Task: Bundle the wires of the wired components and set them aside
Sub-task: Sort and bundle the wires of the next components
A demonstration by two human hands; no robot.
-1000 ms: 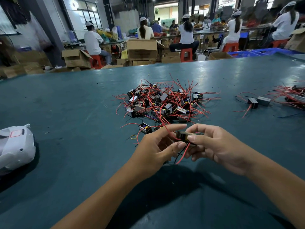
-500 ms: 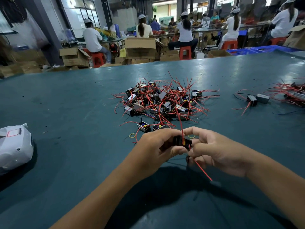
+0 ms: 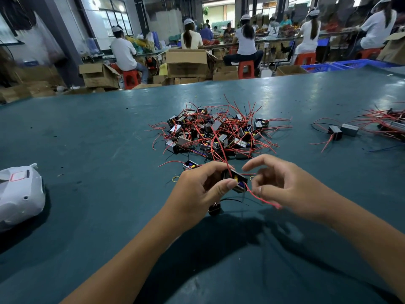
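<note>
My left hand pinches a small black wired component between thumb and fingers, just above the green table. One red wire rises from it toward the pile; another red wire runs down to the right under my right hand. My right hand is beside the component with fingers curled, and its thumb and finger seem to touch that wire. A pile of components with red wires lies just beyond my hands. Another black component lies on the table under my left hand.
A smaller group of wired components lies at the right, with more at the right edge. A white plastic housing sits at the left edge. Small yellow rubber bands lie near my left hand. Seated workers and cardboard boxes are beyond the table.
My right hand has let go of the component body and drawn slightly right, fingers spreading. The red wire now trails down-right under it. My left hand keeps the component.
</note>
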